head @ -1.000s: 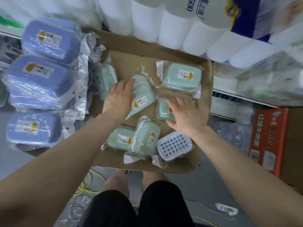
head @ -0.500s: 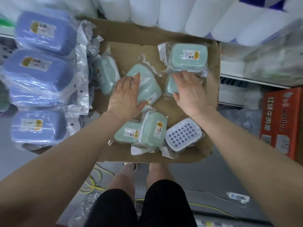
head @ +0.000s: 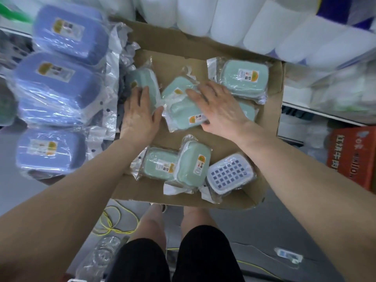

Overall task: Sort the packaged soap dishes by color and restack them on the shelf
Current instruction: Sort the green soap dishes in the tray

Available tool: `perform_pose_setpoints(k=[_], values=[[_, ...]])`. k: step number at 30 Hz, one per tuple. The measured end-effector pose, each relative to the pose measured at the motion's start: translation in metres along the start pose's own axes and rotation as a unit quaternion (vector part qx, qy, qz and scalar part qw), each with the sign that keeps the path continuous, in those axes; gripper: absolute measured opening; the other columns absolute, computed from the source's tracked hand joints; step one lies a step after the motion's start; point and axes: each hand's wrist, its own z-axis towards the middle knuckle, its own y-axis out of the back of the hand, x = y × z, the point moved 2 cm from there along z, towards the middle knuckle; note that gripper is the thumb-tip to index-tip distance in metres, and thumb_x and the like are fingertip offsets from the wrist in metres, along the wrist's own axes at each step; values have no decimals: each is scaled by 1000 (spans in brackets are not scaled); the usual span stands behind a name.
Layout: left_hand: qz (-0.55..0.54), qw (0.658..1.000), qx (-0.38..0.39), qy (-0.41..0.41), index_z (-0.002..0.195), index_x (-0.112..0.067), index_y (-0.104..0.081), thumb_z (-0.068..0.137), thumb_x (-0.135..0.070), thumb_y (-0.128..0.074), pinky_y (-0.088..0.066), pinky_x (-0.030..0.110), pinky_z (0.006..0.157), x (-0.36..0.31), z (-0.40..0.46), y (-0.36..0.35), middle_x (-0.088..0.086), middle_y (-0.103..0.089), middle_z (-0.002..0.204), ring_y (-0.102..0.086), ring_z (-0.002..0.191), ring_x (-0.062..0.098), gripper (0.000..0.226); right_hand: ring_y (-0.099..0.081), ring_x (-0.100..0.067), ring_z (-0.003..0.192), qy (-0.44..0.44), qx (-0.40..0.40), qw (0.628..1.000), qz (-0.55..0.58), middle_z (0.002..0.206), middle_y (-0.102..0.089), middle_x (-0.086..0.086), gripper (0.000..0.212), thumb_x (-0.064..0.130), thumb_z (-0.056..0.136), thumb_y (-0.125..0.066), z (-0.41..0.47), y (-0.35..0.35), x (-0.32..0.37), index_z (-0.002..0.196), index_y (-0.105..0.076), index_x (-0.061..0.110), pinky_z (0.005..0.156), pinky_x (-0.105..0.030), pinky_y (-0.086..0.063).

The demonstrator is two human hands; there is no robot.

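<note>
Several green soap dishes in clear bags lie in a flat cardboard tray (head: 272, 127). My left hand (head: 140, 117) lies flat with its fingertips on the leftmost green dish (head: 145, 82) and its thumb against the centre dish's bag. My right hand (head: 219, 106) rests with spread, straight fingers on the centre green dish (head: 181, 110). Another green dish (head: 242, 78) sits at the back right, and one (head: 249, 110) is partly hidden under my right wrist. Two more green dishes (head: 160, 164) (head: 194, 163) and a white-grid blue dish (head: 230, 174) lie at the front. Bagged blue dishes (head: 55, 78) are stacked on the left.
Packs of white paper rolls (head: 223, 19) hang over the tray's back edge. A red carton (head: 354, 157) stands on the right below a shelf. Yellow cable (head: 114, 222) and plastic wrap lie on the floor by my legs.
My right hand moved left from the small green dish onto the centre one. My left hand slid left off the centre dish to the leftmost green dish.
</note>
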Motion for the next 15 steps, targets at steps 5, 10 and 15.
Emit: perform_pose_setpoints(k=[5, 10, 15], values=[[-92, 977, 23, 189, 152, -1, -5, 97, -47, -46, -18, 52, 115, -19, 20, -10, 29, -12, 155, -18, 141, 46, 83, -54, -30, 112, -143, -100, 979, 103, 124, -56, -14, 86, 49, 70, -69, -54, 26, -28, 139, -41, 6, 93, -41, -48], [-164, 937, 5, 309, 152, -16, -9, 90, -47, -56, -30, 47, 109, -25, 47, -19, 24, -26, 149, -33, 132, 47, 83, -54, -29, 110, -234, -38, 949, 208, 126, -55, -13, 88, 50, 70, -74, -93, 21, -53, 138, -38, 8, 91, -40, -46], [-182, 939, -14, 291, 140, -11, -21, 87, -28, -62, -39, 39, 98, -34, 50, -10, 19, -47, 134, -52, 116, 40, 69, -38, -37, 133, -161, 92, 982, 32, 142, -40, -17, 88, 44, 68, -70, -95, 2, -61, 143, -37, 13, 108, -53, -33]])
